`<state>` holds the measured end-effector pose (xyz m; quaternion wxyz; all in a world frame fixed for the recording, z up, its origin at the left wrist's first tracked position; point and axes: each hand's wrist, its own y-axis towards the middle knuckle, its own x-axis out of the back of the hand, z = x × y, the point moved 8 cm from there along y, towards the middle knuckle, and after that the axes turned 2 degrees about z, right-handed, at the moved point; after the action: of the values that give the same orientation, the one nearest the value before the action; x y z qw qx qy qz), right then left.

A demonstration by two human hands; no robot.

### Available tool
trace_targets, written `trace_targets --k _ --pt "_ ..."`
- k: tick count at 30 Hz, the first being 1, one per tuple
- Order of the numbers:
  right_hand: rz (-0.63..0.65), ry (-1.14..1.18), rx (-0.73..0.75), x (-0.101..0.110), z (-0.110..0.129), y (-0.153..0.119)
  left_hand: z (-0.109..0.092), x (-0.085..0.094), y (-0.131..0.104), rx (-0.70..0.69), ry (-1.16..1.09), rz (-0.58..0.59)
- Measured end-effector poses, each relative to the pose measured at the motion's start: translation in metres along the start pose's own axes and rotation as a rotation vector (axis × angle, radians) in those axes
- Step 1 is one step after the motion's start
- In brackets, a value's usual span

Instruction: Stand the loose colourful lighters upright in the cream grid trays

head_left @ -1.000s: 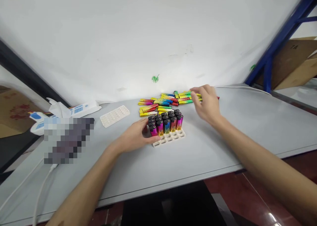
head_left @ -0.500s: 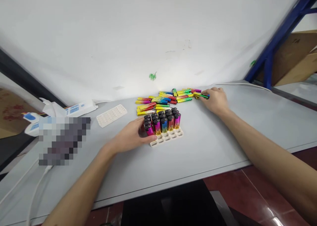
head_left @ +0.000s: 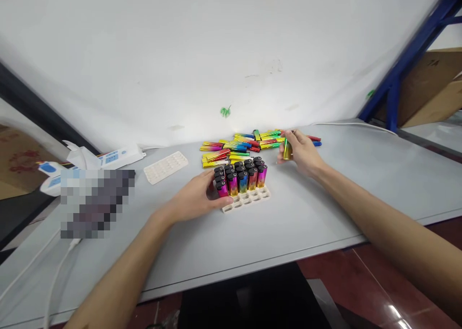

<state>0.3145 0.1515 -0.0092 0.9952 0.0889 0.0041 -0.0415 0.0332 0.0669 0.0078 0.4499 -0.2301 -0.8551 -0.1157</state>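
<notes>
Several lighters with black tops and shiny pink, blue, red and gold bodies (head_left: pixel 242 182) stand upright in a cream rack (head_left: pixel 248 204). My left hand (head_left: pixel 197 196) is closed around the rack's left end, thumb at the front corner, fingers behind the lighters and partly hidden. To the right, my right hand (head_left: pixel 301 151) pinches a shiny yellow-green lighter sleeve (head_left: pixel 287 149), held upright just above the table; its top is covered by my fingers. Behind the rack lies a loose pile of metallic, rainbow-coloured lighter sleeves (head_left: pixel 236 145), some hidden by my right hand.
A second cream rack (head_left: pixel 166 168) lies flat on the grey table (head_left: pixel 288 233) at the left. Near it are a white power strip (head_left: pixel 121 157) with plugs and cables, and a pixelated dark object (head_left: pixel 97 204). A white wall (head_left: pixel 180 55) rises behind the table.
My right hand has drawn back left and nearer from the pile's right end, turning the sleeve from lying to upright. My left hand keeps its place at the rack.
</notes>
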Motion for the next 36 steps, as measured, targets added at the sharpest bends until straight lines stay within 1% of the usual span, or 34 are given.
trace_targets --k 3,5,10,16,25,32,36 --pt "0.084 0.03 -0.073 -0.013 -0.003 -0.006 -0.001 0.001 -0.001 0.001 0.022 -0.017" --pt "0.118 0.053 -0.127 -0.018 -0.005 -0.009 -0.003 0.002 -0.001 -0.003 0.034 -0.025" --pt "0.091 0.064 -0.231 -0.014 -0.006 -0.01 -0.004 0.002 -0.002 0.001 0.044 -0.022" --pt "0.081 0.06 -0.222 -0.014 -0.004 -0.009 0.0 0.001 -0.001 0.034 0.032 -0.009" --pt "0.11 0.076 -0.257 -0.021 -0.009 -0.013 -0.004 0.002 -0.002 0.041 0.06 -0.009" --pt "0.121 0.059 -0.221 -0.02 -0.007 -0.012 -0.005 0.002 -0.003 0.007 0.043 -0.023" --pt "0.101 0.042 -0.221 -0.019 -0.007 -0.013 -0.003 0.002 -0.002 0.023 0.075 -0.032"
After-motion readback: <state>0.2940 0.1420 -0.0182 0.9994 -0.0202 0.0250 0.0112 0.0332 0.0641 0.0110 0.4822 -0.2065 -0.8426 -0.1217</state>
